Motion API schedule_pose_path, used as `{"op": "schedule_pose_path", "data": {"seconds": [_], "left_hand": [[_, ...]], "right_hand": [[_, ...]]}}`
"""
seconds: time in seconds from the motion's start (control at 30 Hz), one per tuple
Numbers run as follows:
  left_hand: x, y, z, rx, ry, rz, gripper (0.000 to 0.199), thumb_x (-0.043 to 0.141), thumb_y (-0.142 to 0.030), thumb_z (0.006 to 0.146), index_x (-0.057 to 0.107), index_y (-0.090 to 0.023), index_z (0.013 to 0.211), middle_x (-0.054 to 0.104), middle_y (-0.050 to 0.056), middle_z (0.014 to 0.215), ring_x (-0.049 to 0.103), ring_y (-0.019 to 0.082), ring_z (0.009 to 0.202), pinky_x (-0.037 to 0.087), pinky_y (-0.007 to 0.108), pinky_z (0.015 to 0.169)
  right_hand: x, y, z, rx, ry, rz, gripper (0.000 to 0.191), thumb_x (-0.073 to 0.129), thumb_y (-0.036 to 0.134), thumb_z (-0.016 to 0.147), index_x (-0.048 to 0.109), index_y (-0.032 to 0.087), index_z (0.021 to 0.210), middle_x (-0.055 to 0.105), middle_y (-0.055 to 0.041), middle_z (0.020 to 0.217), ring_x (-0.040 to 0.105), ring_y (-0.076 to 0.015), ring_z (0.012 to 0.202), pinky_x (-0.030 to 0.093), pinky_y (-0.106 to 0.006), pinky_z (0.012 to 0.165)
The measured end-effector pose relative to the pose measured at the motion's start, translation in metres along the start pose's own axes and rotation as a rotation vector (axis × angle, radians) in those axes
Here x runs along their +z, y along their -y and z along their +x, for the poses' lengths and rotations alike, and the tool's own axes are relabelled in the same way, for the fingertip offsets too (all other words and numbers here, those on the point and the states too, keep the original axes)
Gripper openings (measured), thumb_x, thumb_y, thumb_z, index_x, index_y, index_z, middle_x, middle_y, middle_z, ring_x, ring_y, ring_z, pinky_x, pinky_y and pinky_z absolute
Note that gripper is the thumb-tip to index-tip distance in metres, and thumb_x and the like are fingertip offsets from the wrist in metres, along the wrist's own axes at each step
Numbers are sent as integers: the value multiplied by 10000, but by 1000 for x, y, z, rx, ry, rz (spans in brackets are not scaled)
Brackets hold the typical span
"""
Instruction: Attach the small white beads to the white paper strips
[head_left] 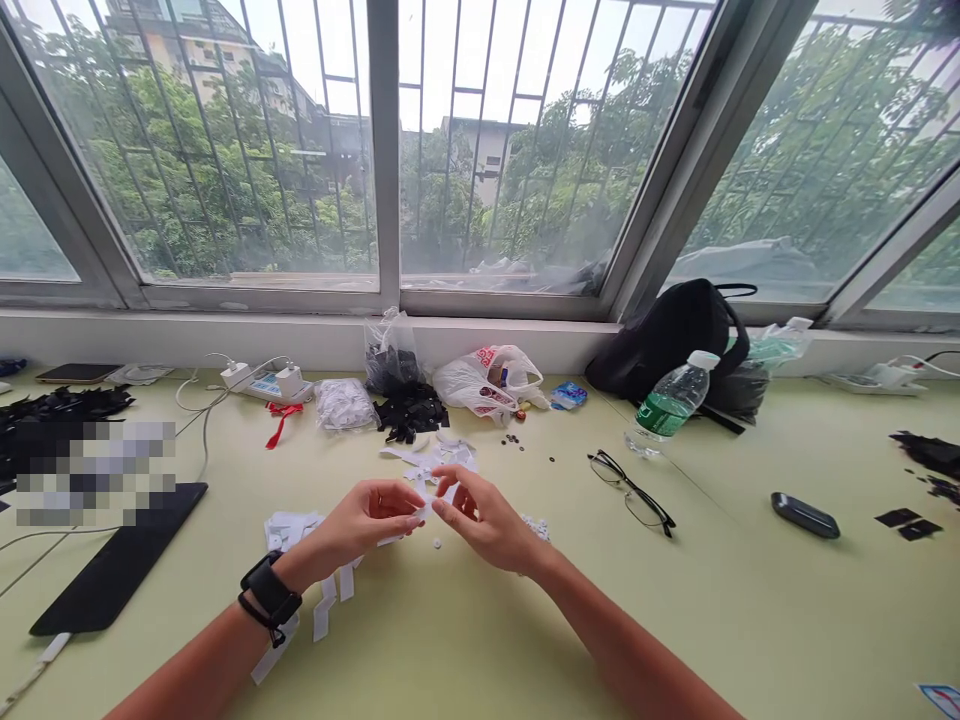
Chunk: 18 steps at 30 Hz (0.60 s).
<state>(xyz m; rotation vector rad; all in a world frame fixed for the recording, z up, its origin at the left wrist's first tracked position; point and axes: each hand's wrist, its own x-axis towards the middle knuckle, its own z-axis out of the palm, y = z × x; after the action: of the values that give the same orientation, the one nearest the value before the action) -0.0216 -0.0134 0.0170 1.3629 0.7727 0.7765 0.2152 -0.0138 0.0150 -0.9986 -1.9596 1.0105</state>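
Observation:
My left hand (367,522) and my right hand (484,520) meet above the pale green table (675,620), their fingertips pinching a white fabric strip (433,492) between them. It joins a small tangle of white strips. More white strips (300,528) lie under and beside my left wrist, with a few hanging loose toward me. A small white button (436,543) rests just below my fingertips. A black band watch (270,590) circles my left wrist.
Black fabric scraps (409,412), a bag of white pieces (345,405) and a white plastic bag (480,385) lie ahead. Glasses (630,490), a water bottle (667,405), a black backpack (664,340), a power strip (266,382) and a black tablet (112,560) surround them, beneath barred windows (386,150).

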Motion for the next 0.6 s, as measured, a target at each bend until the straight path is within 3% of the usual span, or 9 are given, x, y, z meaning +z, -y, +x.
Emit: {"op": "schedule_pose_path", "data": {"seconds": [0.13, 0.4, 0.6], "left_hand": [[3, 13, 4, 41, 17, 12, 302, 834, -397, 814, 764, -144, 964, 729, 62, 847, 603, 149, 747, 419, 256, 655], [6, 21, 7, 78, -81, 118, 290, 811, -396, 830, 757, -130, 932, 704, 49, 784, 596, 146, 693, 475, 271, 660], [15, 20, 3, 181, -157, 285, 221, 748, -352, 876, 755, -136, 918, 733, 68, 830, 632, 175, 735, 502, 284, 683]], "right_hand": [[7, -5, 1, 34, 90, 80, 261, 660, 414, 948, 691, 200, 1093, 596, 8, 786, 455, -117, 622, 383, -248, 580], [1, -9, 0, 97, 73, 138, 90, 695, 259, 869, 699, 169, 861, 515, 38, 643, 428, -106, 578, 326, -233, 527], [0, -9, -1, 139, 95, 152, 181, 702, 266, 851, 723, 172, 1004, 615, 23, 674, 549, -121, 563, 419, -236, 536]]}}
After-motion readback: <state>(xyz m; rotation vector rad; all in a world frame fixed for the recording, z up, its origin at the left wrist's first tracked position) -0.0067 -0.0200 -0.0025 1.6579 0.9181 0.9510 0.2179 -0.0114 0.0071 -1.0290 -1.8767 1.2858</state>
